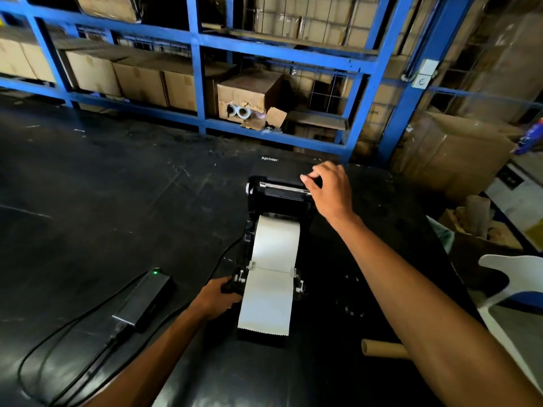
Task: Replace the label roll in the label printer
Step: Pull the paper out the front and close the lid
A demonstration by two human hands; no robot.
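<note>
Label printer point(279, 201), a black plastic box marked Xprinter with its lid raised, sits toward the far right part of the black bench point(88, 201); its long axis runs from me toward the blue steel racking point(199, 83). White label paper point(270, 277) lies along that axis, its torn end pointing at the near edge. My right hand point(330, 186) reaches far forward, fingers curled on the lid's edge. My left hand point(219, 298) grips the printer's near left side. A black power brick point(145, 301) lies left; a brown cardboard core point(382, 349) lies near right.
</note>
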